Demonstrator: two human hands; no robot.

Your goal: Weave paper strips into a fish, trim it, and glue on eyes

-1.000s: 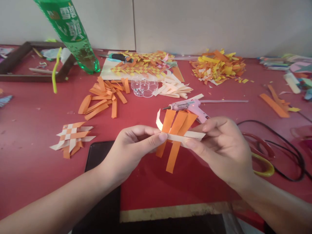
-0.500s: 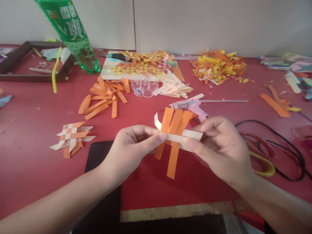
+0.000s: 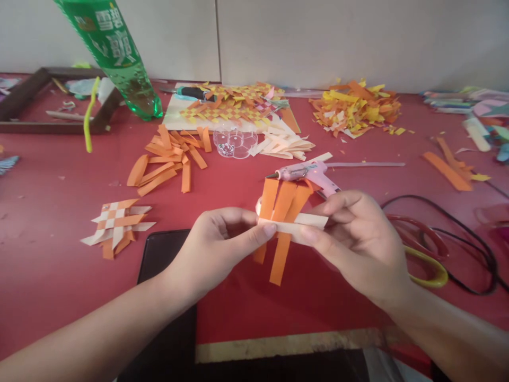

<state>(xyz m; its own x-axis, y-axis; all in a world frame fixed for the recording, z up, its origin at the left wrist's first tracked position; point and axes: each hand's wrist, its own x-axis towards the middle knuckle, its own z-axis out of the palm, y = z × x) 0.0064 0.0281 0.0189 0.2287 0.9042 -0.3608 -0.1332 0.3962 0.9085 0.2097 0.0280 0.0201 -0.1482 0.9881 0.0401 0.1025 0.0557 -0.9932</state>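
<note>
Between my two hands is a small weave of paper strips, held above the red table. Its orange paper strips [image 3: 283, 201] stand up and hang down, crossed by cream paper strips [image 3: 292, 229]. My left hand [image 3: 226, 236] pinches the left end between thumb and fingers. My right hand [image 3: 353, 239] grips the right end, its thumb on the front cream strip. Just behind the weave lies a pink glue gun [image 3: 308, 172] with a glue stick in its back. A finished-looking orange and cream woven piece [image 3: 119, 223] rests at the left.
Behind are loose orange strips [image 3: 163, 162], a cream strip pile [image 3: 284, 142], a clear bead tray [image 3: 234, 142] and a heap of paper scraps [image 3: 356, 107]. A green bottle [image 3: 123, 63] stands back left. Scissors [image 3: 427, 265] and a black cable [image 3: 493, 260] lie right; a black device [image 3: 163, 260] sits under my left arm.
The weave has tipped and shifted slightly down and left in my hands. Its upper orange strips look shorter, and the curled cream end at the left is now mostly hidden.
</note>
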